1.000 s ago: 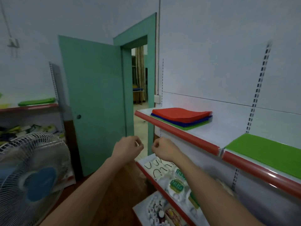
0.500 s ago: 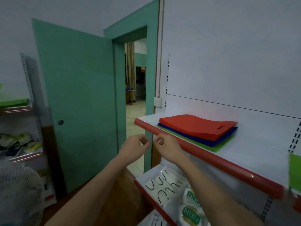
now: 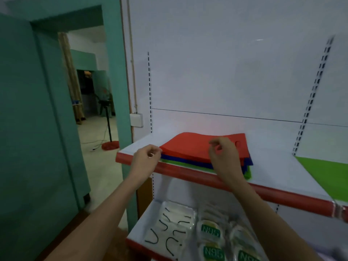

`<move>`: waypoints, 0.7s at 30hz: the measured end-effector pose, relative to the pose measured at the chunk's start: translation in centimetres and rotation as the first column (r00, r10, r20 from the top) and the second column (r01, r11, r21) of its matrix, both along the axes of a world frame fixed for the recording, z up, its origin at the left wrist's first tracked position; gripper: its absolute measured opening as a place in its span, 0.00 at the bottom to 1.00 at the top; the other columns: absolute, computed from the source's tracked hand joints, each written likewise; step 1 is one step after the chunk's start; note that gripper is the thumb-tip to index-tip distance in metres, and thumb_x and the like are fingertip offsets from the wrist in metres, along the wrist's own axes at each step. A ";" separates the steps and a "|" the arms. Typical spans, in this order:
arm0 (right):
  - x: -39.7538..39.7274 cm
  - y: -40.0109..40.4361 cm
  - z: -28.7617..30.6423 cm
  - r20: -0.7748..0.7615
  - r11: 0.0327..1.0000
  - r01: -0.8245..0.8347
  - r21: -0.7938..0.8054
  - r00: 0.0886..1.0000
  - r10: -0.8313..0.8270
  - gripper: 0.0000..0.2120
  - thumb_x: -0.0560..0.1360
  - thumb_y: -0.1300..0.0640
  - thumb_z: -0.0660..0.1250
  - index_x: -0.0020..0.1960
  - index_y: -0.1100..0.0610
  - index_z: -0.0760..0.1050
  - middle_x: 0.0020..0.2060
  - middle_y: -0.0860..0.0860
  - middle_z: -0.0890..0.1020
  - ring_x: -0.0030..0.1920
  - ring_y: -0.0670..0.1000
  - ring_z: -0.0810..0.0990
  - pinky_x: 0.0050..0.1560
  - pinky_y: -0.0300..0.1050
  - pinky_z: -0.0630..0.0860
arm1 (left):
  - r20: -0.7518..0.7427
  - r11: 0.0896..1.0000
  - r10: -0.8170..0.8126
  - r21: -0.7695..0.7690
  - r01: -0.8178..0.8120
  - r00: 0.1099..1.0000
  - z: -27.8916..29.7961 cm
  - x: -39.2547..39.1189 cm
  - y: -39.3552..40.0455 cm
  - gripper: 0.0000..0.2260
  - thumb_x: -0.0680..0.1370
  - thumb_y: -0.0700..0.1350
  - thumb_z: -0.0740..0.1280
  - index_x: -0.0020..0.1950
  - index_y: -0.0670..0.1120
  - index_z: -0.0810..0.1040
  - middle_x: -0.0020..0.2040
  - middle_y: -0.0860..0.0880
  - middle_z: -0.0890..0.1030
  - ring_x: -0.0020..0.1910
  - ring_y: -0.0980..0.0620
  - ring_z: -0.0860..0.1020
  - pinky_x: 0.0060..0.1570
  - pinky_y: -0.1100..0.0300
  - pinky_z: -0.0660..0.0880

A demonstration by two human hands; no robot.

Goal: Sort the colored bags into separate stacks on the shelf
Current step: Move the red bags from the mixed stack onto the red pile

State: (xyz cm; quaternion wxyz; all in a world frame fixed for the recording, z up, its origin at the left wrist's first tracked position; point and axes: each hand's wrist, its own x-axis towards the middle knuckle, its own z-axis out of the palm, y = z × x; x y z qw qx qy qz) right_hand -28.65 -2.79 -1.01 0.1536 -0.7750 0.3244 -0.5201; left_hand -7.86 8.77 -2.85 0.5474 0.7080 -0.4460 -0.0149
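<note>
- The wall panel (image 3: pixel 226 72) behind the shelf (image 3: pixel 207 175) is plain white, with slotted uprights at its left and right; no writing on it.
- A green door (image 3: pixel 28 129) stands open to the left of the shelf, with a doorway (image 3: pixel 90 91) between them showing a farther room and a stand with a red base (image 3: pixel 110 145).
- The shelf is white with a red front edge; on it, toward its left end, lies the mixed stack: red bags (image 3: pixel 192 147) on top, blue bags (image 3: pixel 180 160) under them, a green layer (image 3: pixel 178 163) at the bottom.
- A separate green bag (image 3: pixel 325 172) lies flat at the shelf's right end, well apart from the mixed stack.
- On the lower shelf (image 3: pixel 150 210), under the stack, lie packs of masks (image 3: pixel 211 240); green labels read "N95" (one seen upside down), and the pack to their left (image 3: pixel 169 228) shows black ear loops.
- The right hand (image 3: pixel 225 157) hovers over the red bags toward their right side, thumb and fingers curled in close to each other; whether they pinch the top bag cannot be told.
- The left hand (image 3: pixel 146 159) is at the stack's left front corner, fingers curled, fingertips just beside the edge of the red bags; a hold on them is not plain.
- A white switch box (image 3: pixel 136 120) sits on the wall just left of the shelf.
</note>
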 end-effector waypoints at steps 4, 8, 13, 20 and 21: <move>-2.6 -4.9 0.7 -0.010 0.916 0.386 0.103 0.922 -0.388 0.08 0.77 0.60 0.65 0.54 0.60 0.79 0.54 0.59 0.77 0.57 0.61 0.70 0.54 0.54 0.69 | 0.001 0.999 0.027 -0.047 -0.027 1.000 0.7 2.0 -4.2 0.06 0.78 0.43 0.66 0.51 0.50 0.82 0.51 0.55 0.81 0.51 0.56 0.77 0.49 0.61 0.73; -2.5 -7.5 -0.5 0.005 0.843 0.451 0.294 0.881 -0.473 0.10 0.78 0.57 0.65 0.56 0.61 0.77 0.58 0.63 0.73 0.62 0.62 0.67 0.55 0.50 0.63 | 0.025 0.998 0.060 0.015 -0.061 0.998 0.5 3.5 -8.7 0.07 0.78 0.46 0.66 0.55 0.50 0.81 0.57 0.51 0.80 0.54 0.53 0.76 0.51 0.59 0.71; -2.8 -9.3 -3.5 0.077 0.840 0.361 0.404 0.902 -0.425 0.13 0.76 0.54 0.69 0.58 0.58 0.76 0.56 0.59 0.75 0.51 0.57 0.75 0.55 0.52 0.75 | 0.181 0.973 0.067 0.207 -0.104 0.981 -2.3 4.1 -11.6 0.14 0.78 0.56 0.65 0.59 0.52 0.81 0.62 0.53 0.78 0.60 0.51 0.74 0.55 0.54 0.72; -3.1 -8.5 -4.0 0.199 0.858 0.389 0.335 0.861 -0.468 0.09 0.77 0.59 0.67 0.56 0.55 0.77 0.46 0.54 0.79 0.46 0.53 0.77 0.45 0.43 0.70 | 0.209 0.942 0.059 0.312 -0.124 0.976 -2.4 4.0 -11.8 0.23 0.75 0.64 0.64 0.65 0.54 0.77 0.66 0.54 0.73 0.67 0.50 0.67 0.58 0.49 0.70; -3.1 -8.3 -4.0 0.206 0.861 0.389 0.327 0.860 -0.467 0.09 0.77 0.60 0.66 0.57 0.56 0.76 0.46 0.53 0.79 0.46 0.53 0.76 0.45 0.42 0.68 | 0.203 0.938 0.052 0.327 -0.118 0.978 -2.4 4.0 -11.9 0.24 0.75 0.65 0.64 0.66 0.54 0.77 0.66 0.54 0.73 0.67 0.50 0.67 0.58 0.49 0.69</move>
